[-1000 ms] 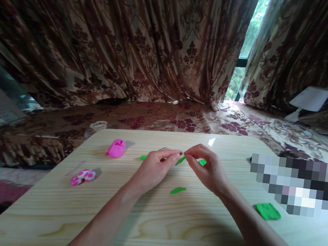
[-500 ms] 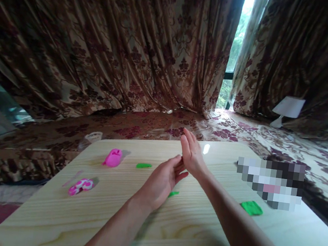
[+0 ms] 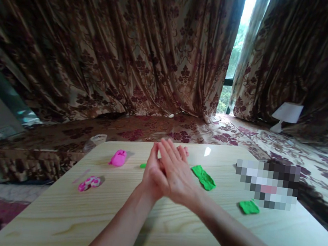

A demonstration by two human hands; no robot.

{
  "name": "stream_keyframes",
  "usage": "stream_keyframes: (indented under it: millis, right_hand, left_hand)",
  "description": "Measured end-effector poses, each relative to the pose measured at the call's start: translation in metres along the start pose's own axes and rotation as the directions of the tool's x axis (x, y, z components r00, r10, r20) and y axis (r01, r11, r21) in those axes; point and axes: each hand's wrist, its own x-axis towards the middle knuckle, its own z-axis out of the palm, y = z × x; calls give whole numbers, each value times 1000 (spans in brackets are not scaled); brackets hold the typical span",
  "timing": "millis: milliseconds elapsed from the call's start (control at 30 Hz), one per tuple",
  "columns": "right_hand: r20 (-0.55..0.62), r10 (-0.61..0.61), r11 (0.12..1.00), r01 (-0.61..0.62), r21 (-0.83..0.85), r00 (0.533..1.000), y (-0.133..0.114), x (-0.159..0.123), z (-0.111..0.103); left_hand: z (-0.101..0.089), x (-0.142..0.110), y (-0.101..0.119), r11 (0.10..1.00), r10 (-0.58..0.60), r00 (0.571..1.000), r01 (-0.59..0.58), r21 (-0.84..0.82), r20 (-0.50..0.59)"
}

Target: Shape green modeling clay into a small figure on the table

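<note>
My left hand [image 3: 151, 174] and my right hand [image 3: 175, 175] are laid palm to palm above the middle of the table, the right crossing over the left. The fingers of both are stretched out. Whatever may lie between the palms is hidden. Just right of my right hand is a long, wrinkled flat piece of green clay [image 3: 204, 178]. A small bit of green clay [image 3: 143, 166] shows beside my left hand, partly covered by it. Farther left lie a pink clay shape with an opening [image 3: 118, 158] and a pink-and-white spotted clay shape [image 3: 89, 183].
A squarish green piece [image 3: 249, 207] lies on the wooden table [image 3: 103, 220] at the right. Behind it is a blurred-out area [image 3: 266, 185]. A clear plastic container [image 3: 96, 141] stands by the back left corner. A white lamp [image 3: 287, 113] stands beyond, near patterned curtains [image 3: 150, 44].
My hands have shifted left and turned, the right palm now over the left. The long green piece, mostly covered before, has come into view. The view has moved slightly.
</note>
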Motion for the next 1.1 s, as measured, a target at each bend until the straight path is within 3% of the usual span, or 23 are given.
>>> stream_keyframes:
  millis: [100,233,300,367,433,533,600,667,767,867,967,1033,1100]
  right_hand:
    - [-67,127,992,-128,-13,990,0,-3,-3]
    - [-5,-18,1000,18,-20,1000,10,-2,-3]
    - [-90,153,988,-156,-23,984,25,5,-1]
    - [-120,335,942,-333,43,934,44,14,1]
    - [-56,434,885,-414,214,899,61,21,0]
    - [112,481,731,-468,496,870,78,20,-7]
    - [242,465,637,-511,577,852,86,12,-17]
    - [296,441,626,-527,575,847,97,0,-27]
    - [164,479,753,-500,428,862,121,-16,-37]
    - [68,548,830,-552,78,834,141,-29,-40]
    - [183,589,802,-540,-257,787,144,-38,-38]
    - [249,611,775,-505,-379,751,139,-41,-35]
    - [259,613,765,-479,-432,746,132,-43,-30]
  left_hand:
    - [0,0,-3,982,-69,981,99,-158,183]
    - [-1,2,-6,958,-76,981,122,-261,179]
    - [-3,5,-8,949,-102,973,158,-271,208]
    - [-6,9,-10,941,-157,962,214,-260,224]
    - [-10,15,-13,940,-209,962,248,-236,178]
    - [-19,27,-17,958,-237,967,249,-139,97]
    - [-27,36,-21,974,-224,974,224,-23,33]
    - [-34,46,-27,973,-162,983,174,150,-92]
    - [-44,58,-39,888,18,977,82,453,-213]
    - [-50,65,-53,741,201,968,-51,670,-148]
    - [-50,66,-61,621,314,945,-135,772,-88]
    - [-48,65,-63,603,322,944,-141,785,-78]
    - [-47,63,-64,614,311,947,-136,778,-80]
